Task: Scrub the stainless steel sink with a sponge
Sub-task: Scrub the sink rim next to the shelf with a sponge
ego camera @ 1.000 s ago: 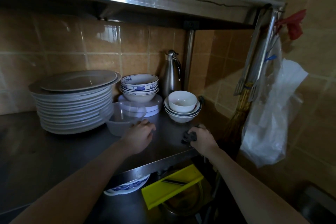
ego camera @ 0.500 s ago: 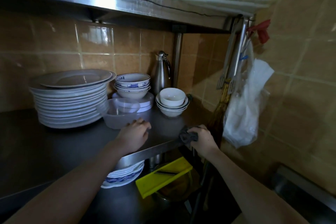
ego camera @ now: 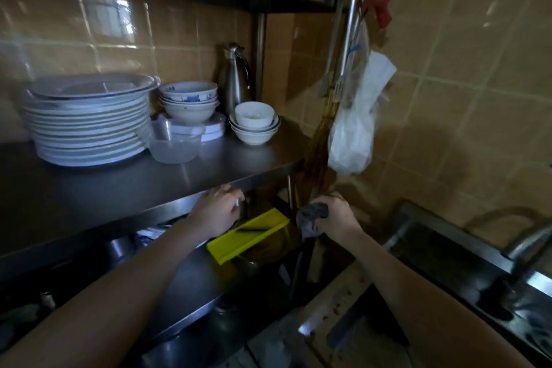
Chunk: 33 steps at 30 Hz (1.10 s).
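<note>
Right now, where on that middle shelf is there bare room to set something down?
Bare steel runs along the shelf's front edge, in front of the plate stack and clear tub, and right of the white bowls. The back is crowded: patterned bowls, steel flask.

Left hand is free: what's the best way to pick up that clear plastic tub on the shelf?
Take the clear plastic tub by its rim, coming from the front right. That side faces open shelf; the plate stack crowds its left and the bowls sit behind. It stands upright and looks empty, so the left hand should manage.
</note>
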Each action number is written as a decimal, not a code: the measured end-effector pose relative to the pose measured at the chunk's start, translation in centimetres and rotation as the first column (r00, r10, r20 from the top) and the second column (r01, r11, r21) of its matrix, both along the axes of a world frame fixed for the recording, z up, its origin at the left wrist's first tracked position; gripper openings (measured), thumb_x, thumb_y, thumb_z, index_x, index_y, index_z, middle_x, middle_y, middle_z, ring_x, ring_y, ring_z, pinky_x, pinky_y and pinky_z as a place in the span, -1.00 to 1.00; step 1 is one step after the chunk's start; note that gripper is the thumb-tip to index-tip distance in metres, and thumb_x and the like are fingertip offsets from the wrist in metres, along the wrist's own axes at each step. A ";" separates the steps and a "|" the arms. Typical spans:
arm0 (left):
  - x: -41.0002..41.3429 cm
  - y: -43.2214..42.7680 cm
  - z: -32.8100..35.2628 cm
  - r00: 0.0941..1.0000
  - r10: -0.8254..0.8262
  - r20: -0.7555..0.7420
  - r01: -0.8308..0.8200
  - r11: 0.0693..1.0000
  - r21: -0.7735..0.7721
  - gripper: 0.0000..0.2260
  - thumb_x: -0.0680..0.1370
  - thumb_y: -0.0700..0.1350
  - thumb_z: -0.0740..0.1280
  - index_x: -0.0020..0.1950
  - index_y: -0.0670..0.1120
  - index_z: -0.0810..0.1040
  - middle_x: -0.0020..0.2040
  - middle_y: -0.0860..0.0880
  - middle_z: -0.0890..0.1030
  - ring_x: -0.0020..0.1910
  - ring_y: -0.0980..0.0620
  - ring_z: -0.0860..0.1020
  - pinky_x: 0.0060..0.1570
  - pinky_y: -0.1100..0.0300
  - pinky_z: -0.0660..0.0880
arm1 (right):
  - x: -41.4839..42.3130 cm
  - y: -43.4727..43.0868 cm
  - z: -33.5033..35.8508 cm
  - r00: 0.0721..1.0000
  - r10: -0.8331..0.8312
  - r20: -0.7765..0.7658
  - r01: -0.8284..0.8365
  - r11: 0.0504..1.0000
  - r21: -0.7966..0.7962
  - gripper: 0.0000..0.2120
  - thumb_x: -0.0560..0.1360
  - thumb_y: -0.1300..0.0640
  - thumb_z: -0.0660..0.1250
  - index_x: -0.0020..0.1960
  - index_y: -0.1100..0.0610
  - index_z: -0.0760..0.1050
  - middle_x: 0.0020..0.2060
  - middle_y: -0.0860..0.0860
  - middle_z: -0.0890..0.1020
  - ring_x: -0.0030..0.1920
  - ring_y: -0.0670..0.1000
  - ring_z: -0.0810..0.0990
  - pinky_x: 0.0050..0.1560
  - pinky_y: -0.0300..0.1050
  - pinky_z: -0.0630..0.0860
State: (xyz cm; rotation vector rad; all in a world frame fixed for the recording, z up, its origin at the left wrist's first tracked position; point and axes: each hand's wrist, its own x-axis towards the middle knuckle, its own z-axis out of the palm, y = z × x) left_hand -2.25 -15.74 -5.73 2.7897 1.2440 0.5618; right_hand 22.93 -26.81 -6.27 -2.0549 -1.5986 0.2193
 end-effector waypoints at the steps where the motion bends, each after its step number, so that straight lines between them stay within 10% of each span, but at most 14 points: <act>1: 0.2 -0.5 -0.5 1.000 -0.015 0.002 0.015 1.000 -0.003 -0.79 0.53 -0.12 0.22 0.15 -0.04 0.51 0.17 -0.08 0.52 0.18 -0.11 0.49 0.05 0.05 0.40 | 0.2 -0.9 -0.5 1.000 -0.015 -0.011 0.015 1.000 -0.017 -0.69 0.37 0.40 0.29 0.05 0.15 0.57 -0.18 -0.14 0.36 0.16 0.09 0.42 0.00 -0.14 0.42; 7: 1.8 -3.5 -3.6 0.996 -0.080 -0.039 0.077 0.995 -0.067 -0.78 0.53 -0.11 0.21 0.17 -0.03 0.49 0.16 -0.10 0.49 0.18 -0.15 0.47 0.10 0.02 0.42 | 1.4 -6.0 -3.5 0.988 -0.049 -0.143 0.038 0.996 -0.078 -0.64 0.40 0.36 0.28 0.02 -0.07 0.51 0.09 0.00 0.44 0.03 -0.06 0.35 -0.16 -0.33 0.29; 13: 3.2 -6.0 -7.5 0.987 -0.137 -0.087 0.124 0.982 -0.146 -0.73 0.56 -0.08 0.20 0.26 -0.01 0.44 0.23 -0.08 0.44 0.23 -0.13 0.44 0.13 0.01 0.39 | 0.7 -9.0 -7.2 0.982 -0.130 -0.138 0.117 0.988 -0.100 -0.66 0.39 0.32 0.35 -0.05 -0.11 0.51 -0.06 -0.14 0.37 -0.03 -0.08 0.37 -0.07 -0.31 0.33; 28: 4.8 -12.7 -18.9 0.981 -0.107 -0.162 0.040 0.929 -0.367 -0.71 0.59 -0.05 0.16 0.32 0.02 0.35 0.27 -0.02 0.40 0.24 -0.04 0.41 0.15 0.02 0.37 | -1.1 -14.3 -15.6 0.966 -0.097 -0.239 0.037 0.969 -0.242 -0.57 0.38 0.34 0.37 0.23 0.12 0.54 0.20 0.06 0.44 0.18 0.07 0.47 0.09 -0.27 0.40; 33: 4.9 -13.1 -20.9 0.982 -0.135 -0.131 0.063 0.894 -0.444 -0.70 0.60 -0.06 0.14 0.33 -0.01 0.35 0.28 -0.03 0.40 0.23 -0.03 0.42 0.13 0.06 0.41 | -2.0 -14.7 -18.4 0.958 -0.072 -0.279 0.008 0.974 -0.225 -0.65 0.36 0.30 0.39 0.12 0.04 0.59 -0.01 -0.17 0.42 -0.02 -0.14 0.43 -0.07 -0.59 0.33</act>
